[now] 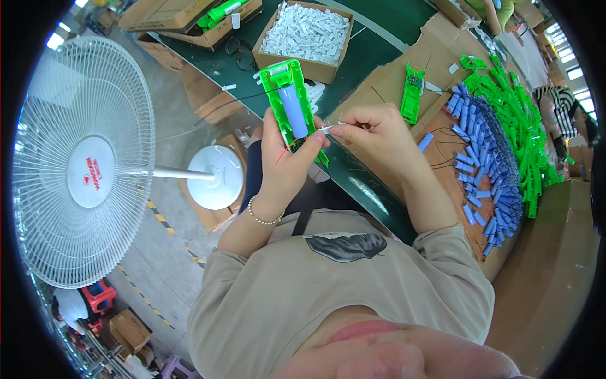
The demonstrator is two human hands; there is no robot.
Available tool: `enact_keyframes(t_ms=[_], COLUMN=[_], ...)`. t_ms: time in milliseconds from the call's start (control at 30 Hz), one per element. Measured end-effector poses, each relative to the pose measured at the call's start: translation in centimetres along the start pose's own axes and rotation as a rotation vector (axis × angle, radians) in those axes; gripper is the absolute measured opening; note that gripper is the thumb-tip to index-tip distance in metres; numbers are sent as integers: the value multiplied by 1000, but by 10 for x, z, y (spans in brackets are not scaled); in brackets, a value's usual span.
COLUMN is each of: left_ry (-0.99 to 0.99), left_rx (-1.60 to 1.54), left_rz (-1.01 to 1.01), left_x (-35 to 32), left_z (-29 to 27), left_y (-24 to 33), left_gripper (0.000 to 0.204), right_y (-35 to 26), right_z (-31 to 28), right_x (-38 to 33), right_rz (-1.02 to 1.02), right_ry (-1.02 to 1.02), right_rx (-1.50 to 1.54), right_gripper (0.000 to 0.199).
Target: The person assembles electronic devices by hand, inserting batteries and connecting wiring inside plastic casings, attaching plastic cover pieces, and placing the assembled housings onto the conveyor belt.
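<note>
My left hand is closed around a bright green plastic housing, held tilted above the table's near edge. Inside the housing lies a blue cylindrical battery cell, and a small circuit board shows at its lower end. A red wire and a dark wire stick out from it. At the housing's lower right side, my right hand pinches a small white part between thumb and fingertips. The left thumb is close to that part. Its exact shape is too small to tell.
An open carton full of small white pieces stands beyond my hands. Another green housing lies on cardboard. At right are many blue cells and a heap of green housings. A white fan stands at left.
</note>
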State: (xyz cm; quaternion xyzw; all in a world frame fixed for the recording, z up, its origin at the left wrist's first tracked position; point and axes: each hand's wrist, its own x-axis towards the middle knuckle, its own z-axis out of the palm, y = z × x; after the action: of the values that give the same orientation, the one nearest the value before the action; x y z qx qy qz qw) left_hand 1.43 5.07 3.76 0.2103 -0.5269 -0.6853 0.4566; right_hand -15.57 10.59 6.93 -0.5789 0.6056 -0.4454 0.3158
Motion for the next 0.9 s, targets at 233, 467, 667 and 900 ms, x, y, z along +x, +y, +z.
enact_keyframes(t_ms=[233, 467, 667, 900], left_ry=[-190, -242, -237, -345], left_rx=[142, 273, 293, 127], left_rz=[-180, -124, -99, -206], left_x=[-6, -14, -16, -13], left_z=[15, 34, 38, 28], left_y=[-24, -34, -30, -32], left_gripper=[35, 39, 37, 36], right_y=[6, -3, 0, 7], right_z=[-31, -31, -32, -35], right_x=[7, -2, -3, 0], right_rz=[-63, 40, 22, -41], right_ry=[278, 143, 141, 212], right_rx=[213, 30, 67, -249], right_gripper=[24, 29, 26, 38])
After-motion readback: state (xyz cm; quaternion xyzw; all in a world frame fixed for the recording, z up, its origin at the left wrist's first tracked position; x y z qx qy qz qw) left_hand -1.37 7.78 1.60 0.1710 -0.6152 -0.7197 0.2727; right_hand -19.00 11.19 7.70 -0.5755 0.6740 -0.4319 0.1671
